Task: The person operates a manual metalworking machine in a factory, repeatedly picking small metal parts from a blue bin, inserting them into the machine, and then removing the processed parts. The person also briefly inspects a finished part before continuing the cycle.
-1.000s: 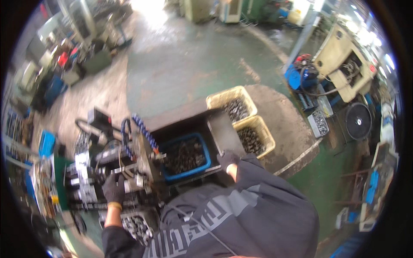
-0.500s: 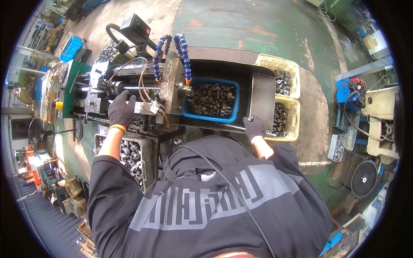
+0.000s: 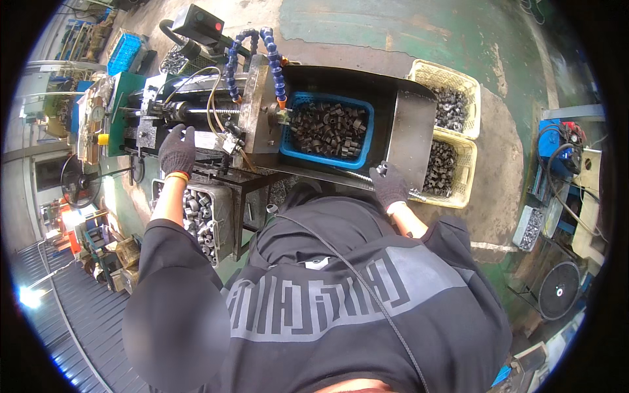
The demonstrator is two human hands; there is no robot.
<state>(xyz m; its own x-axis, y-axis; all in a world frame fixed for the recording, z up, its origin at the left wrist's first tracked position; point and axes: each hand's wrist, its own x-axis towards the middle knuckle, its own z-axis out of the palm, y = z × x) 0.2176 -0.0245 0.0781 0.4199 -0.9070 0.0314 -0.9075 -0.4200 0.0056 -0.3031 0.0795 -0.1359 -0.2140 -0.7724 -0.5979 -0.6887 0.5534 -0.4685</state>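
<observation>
My left hand [image 3: 177,152], in a dark knitted glove, is at the near side of a metalworking machine. Its fingers are apart just below the round holder [image 3: 175,112] on the spindle, with nothing visible between them. A threaded shaft [image 3: 223,111] runs from that holder to the thick steel block [image 3: 257,108]. My right hand [image 3: 391,186], gloved too, closes on a small metal piece [image 3: 382,168] at its fingertips. It is over a long metal rod [image 3: 357,175] along the front edge of the black tray [image 3: 386,111]. The blue basket [image 3: 368,141] there holds many dark metal fittings.
Two cream crates [image 3: 473,105] with metal pieces stand right of the tray. A grey bin [image 3: 225,223] of fittings is below the machine's near side. Blue jointed coolant hoses [image 3: 272,59] arch over the block. A control box [image 3: 196,23] rises behind; a fan [image 3: 558,291] stands at right.
The view has shifted, so the machine appears higher. My left hand has drawn slightly back from the round holder, toward me. The right hand stays by the tray's front edge with the small piece.
</observation>
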